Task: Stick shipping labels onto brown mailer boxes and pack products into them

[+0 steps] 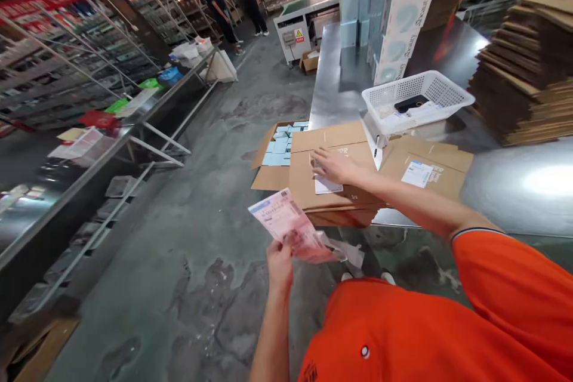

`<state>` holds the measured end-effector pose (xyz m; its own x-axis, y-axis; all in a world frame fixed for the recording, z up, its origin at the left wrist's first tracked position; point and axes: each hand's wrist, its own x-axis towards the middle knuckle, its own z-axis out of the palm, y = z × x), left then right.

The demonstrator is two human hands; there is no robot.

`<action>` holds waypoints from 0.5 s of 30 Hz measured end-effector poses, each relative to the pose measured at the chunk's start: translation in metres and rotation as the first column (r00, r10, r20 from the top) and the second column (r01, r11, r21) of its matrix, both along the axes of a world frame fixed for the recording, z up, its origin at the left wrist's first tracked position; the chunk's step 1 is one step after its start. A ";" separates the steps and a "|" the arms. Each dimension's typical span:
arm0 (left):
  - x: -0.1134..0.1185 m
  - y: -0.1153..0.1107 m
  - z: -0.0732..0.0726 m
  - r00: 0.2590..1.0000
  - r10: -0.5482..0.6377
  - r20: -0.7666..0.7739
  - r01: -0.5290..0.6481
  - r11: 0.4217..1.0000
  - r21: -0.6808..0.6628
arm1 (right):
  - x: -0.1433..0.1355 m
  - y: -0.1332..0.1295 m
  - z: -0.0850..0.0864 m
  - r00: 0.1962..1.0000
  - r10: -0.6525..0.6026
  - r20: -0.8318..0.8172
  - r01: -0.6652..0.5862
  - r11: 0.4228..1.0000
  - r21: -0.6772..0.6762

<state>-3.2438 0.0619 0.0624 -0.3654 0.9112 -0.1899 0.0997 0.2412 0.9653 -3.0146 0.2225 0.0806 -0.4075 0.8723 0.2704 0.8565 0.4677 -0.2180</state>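
Observation:
My left hand (280,265) pinches a printed shipping label (284,215) in the air beside the table edge. A crumpled clear strip (349,249) trails from the label's lower end. My right hand (333,166) lies with fingers stretched over a white label (329,185) on a flat folded cardboard box (308,176), hiding part of that label. To the right, another flattened box (450,161) carries its own white label (417,173). An open carton (273,178) filled with light blue boxes (278,148) stands just beyond the table's left side.
On the metal table (333,95) are a white plastic basket (430,119) with a dark item inside, stacked blue-and-white boxes (403,18) and piles of flat cardboard (514,65). A long metal bench (147,104) runs along the left. Two people (217,3) stand in the far aisle.

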 end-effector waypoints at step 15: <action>0.082 -0.018 0.023 0.818 -0.573 0.059 0.573 0.819 0.012 | 0.184 -0.103 -0.055 0.369 -0.683 -0.631 0.348 0.731 -0.588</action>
<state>-3.1622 0.0440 0.0850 0.2339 0.9513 -0.2006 0.1669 0.1640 0.9722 -2.8310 0.1190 0.0252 0.3858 0.9150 -0.1184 0.2908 -0.2424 -0.9256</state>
